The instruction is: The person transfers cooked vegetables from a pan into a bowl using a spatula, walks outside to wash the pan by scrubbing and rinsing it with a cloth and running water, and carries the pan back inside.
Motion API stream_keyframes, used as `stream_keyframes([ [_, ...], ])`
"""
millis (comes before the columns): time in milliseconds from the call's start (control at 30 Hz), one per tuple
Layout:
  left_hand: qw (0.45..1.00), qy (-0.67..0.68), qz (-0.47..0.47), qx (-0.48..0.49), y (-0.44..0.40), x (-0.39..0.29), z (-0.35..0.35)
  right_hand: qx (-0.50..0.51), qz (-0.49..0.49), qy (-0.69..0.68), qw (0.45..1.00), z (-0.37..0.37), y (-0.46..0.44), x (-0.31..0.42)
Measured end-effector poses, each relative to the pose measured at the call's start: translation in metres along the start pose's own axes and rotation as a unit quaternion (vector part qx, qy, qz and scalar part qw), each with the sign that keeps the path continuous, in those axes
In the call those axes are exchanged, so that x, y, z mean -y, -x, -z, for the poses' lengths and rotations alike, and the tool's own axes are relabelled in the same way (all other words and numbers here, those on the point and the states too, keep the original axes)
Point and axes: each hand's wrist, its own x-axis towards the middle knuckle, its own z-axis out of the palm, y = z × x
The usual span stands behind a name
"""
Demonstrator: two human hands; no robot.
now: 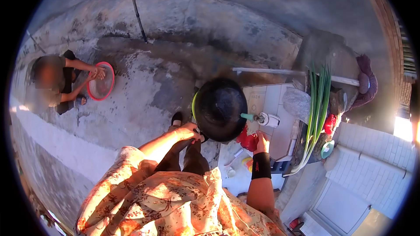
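A large dark wok is tilted in front of me, its inside towards the camera. My left hand is closed at the wok's lower left edge. Beside the wok's lower right side, my right hand is closed on a red cloth-like thing. A black band covers my right wrist. Just above that hand, a tap with a green hose end points at the wok. Behind the wok's left edge shows a yellow-green rim.
Long green onions lie on the tiled counter at the right, near a grey plastic bag. A person crouches at the left with both hands at a red-rimmed basin. A pole leans against the wall.
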Motion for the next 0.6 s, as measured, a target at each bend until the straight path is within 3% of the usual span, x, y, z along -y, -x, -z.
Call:
stream_keyframes([
  [67,1.0,0.028,0.004,-0.012,0.013,-0.001,-0.003,0.037,0.011,0.061,0.997,0.021,0.006,-0.029],
  [133,0.998,0.026,0.016,-0.055,0.024,0.003,-0.003,0.016,-0.124,0.083,0.989,0.014,0.016,-0.049],
  [200,0.997,0.061,0.002,-0.045,0.032,0.014,0.002,0.047,-0.193,0.126,0.972,0.003,0.018,-0.069],
  [267,0.996,0.042,-0.004,-0.077,0.043,0.02,0.002,0.071,-0.186,0.097,0.975,-0.014,0.017,-0.084],
  [333,0.996,0.05,-0.019,-0.073,0.054,0.022,0.003,0.14,-0.276,0.046,0.95,-0.046,0.027,-0.074],
  [533,0.991,0.061,-0.052,-0.11,0.103,-0.005,-0.007,0.136,-0.182,0.051,0.973,-0.091,0.028,-0.086],
  [600,0.987,0.063,-0.066,-0.133,0.12,-0.015,-0.005,0.141,-0.109,0.025,0.984,-0.104,0.033,-0.084],
])
